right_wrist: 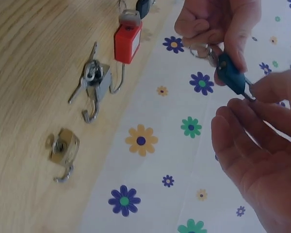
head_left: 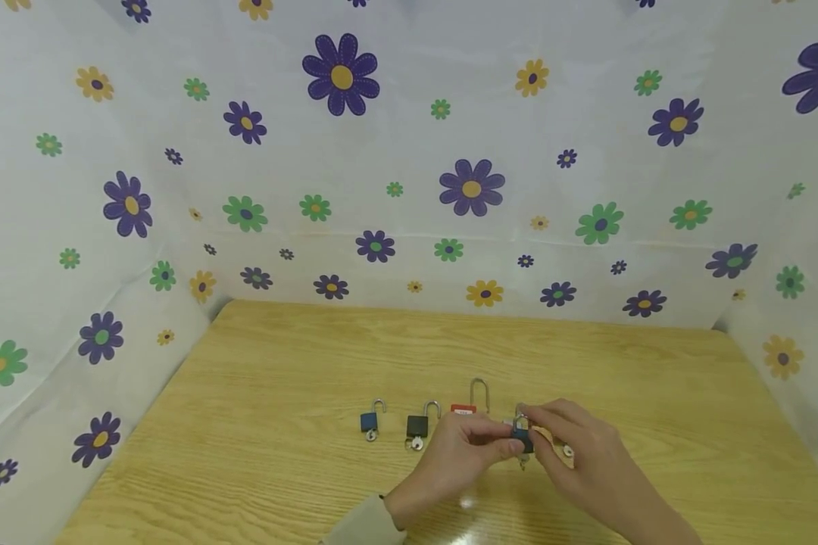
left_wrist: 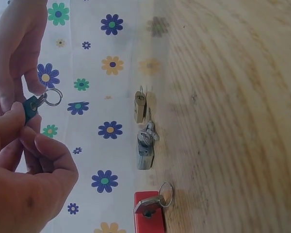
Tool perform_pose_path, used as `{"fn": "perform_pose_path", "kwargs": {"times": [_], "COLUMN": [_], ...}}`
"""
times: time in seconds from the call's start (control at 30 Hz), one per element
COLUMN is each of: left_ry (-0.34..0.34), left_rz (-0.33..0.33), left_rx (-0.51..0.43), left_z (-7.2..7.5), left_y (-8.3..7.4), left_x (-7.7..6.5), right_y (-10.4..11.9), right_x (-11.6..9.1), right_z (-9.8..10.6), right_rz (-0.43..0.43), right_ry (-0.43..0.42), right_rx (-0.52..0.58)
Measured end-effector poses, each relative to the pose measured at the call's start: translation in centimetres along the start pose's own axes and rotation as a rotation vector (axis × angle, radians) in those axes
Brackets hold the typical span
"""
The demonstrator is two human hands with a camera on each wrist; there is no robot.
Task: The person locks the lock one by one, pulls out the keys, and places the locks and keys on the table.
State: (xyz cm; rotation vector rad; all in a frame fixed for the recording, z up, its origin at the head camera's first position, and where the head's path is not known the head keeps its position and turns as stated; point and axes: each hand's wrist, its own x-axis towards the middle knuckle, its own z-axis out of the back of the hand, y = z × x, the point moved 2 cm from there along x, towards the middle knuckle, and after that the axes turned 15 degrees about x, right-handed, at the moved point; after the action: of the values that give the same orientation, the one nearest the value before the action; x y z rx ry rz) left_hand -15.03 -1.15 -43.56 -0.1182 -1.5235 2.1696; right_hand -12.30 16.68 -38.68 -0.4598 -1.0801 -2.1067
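— What have you got up front?

— I'm holding a teal-blue padlock (head_left: 522, 440) over the wooden table (head_left: 279, 363). My left hand (head_left: 473, 448), in a beige sleeve (head_left: 368, 522), pinches its body between thumb and fingers

— And the right one?

— My right hand (head_left: 582, 450) has that same padlock by its metal shackle (right_wrist: 249, 91), pinched between thumb and finger, the other fingers loosely bent. Whether the shackle is locked in, I can't tell from here

— Anything at its other end?

— A key (right_wrist: 212, 56), with a split ring (right_wrist: 198, 51) hanging from it

— What lies nearest?

— A red padlock (head_left: 463, 409), partly hidden by my left hand, its tall shackle raised. My right wrist view shows a silver padlock (right_wrist: 99, 82) next in line, then a brass padlock (right_wrist: 65, 148), both with hooked shackles sprung open and keys attached

— Further left?

— A black padlock (head_left: 417, 426) with keys, then a blue padlock (head_left: 369, 421) at the end of the row, shackles open on both

— Past the table?

— White cloth (head_left: 395, 151) printed with purple, green and orange flowers, standing at the back and along both sides
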Motion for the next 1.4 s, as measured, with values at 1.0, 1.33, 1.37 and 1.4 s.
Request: {"fn": "perform_pose_path", "kwargs": {"times": [1.0,1.33,1.37,1.4], "left_ry": [0.06,0.054,0.054,0.053], "left_rz": [-0.008,-0.024,-0.023,-0.024], "left_rx": [0.116,0.122,0.121,0.121], "left_z": [0.6,0.5,0.5,0.5], "left_y": [0.1,0.2,0.2,0.2], "left_x": [-0.6,-0.5,-0.5,-0.5], "right_y": [0.1,-0.2,-0.3,-0.3], "right_x": [-0.4,-0.5,-0.5,-0.5], "right_z": [-0.6,-0.8,-0.9,-0.9], "right_rz": [0.257,0.244,0.248,0.254], "right_ry": [0.192,0.229,0.224,0.219], "right_rx": [-0.336,-0.348,-0.341,-0.335]}}
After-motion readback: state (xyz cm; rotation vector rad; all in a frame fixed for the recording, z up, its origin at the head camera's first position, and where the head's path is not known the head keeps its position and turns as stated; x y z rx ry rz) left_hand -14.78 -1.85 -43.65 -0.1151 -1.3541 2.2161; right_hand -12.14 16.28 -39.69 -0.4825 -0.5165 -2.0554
